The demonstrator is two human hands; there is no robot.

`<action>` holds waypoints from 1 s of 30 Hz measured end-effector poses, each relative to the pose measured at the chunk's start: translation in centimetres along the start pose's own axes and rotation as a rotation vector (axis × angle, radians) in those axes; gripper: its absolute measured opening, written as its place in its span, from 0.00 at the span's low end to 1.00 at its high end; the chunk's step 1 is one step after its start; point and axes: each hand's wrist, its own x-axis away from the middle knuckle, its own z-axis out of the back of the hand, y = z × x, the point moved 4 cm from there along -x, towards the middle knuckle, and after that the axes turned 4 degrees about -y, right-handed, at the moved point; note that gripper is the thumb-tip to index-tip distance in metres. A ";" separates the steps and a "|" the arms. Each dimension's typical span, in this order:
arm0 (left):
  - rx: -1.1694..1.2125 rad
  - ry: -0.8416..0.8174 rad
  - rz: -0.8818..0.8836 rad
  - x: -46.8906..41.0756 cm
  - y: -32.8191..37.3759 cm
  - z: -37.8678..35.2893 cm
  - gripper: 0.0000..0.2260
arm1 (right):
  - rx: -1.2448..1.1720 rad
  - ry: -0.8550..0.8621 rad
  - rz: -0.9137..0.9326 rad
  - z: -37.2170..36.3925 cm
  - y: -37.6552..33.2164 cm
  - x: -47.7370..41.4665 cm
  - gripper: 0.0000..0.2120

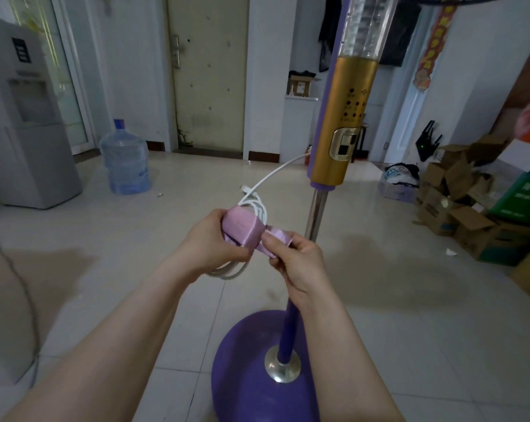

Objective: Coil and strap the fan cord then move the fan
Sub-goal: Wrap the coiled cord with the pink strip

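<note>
Wrapping shiny pink satin strap (244, 228) round coiled white fan cord (253, 205). Left hand (210, 239) clamped on coil, right hand (294, 257) pinching strap tail just beside it. Advice: keep loops bunched, pull tail snug. Purple pedestal fan (291, 322) beyond hands, close.

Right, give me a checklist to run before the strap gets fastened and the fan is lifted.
1. Cord gathered into a coil: ok, loops bunched in the left hand.
2. Pink strap around the coil: ok, wrapped over the loops.
3. Strap end secured: not ok, the right hand pinches the loose end.
4. Plug free of the wall: cannot tell, plug not clearly visible.
5. Cord slack to the fan column: ok, it arcs loosely.
6. Floor around the purple base: ok, bare tiles nearby.
</note>
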 end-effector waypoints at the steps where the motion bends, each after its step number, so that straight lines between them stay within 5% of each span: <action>1: -0.034 0.033 -0.020 0.0 0.2 -0.2 0.37 | 0.020 0.018 0.016 0.0 -0.3 0.0 0.05; 11: -0.310 0.221 -0.059 0.5 1.2 -1.0 0.35 | -0.037 0.035 0.027 -1.4 0.1 0.9 0.02; 18: -0.256 -0.029 -0.052 1.4 1.4 0.1 0.43 | 0.151 0.066 0.056 -2.3 0.2 0.3 0.03; 22: -0.557 0.070 0.068 2.2 1.2 3.1 0.31 | 0.151 0.125 0.075 -1.8 0.3 -0.1 0.05; 26: -0.540 0.211 -0.248 3.0 1.9 2.1 0.13 | 0.123 0.125 0.046 -2.2 0.5 -0.3 0.04; 30: -0.679 0.305 -0.467 3.4 2.0 0.8 0.07 | 0.093 0.109 0.023 -2.4 0.6 -0.3 0.04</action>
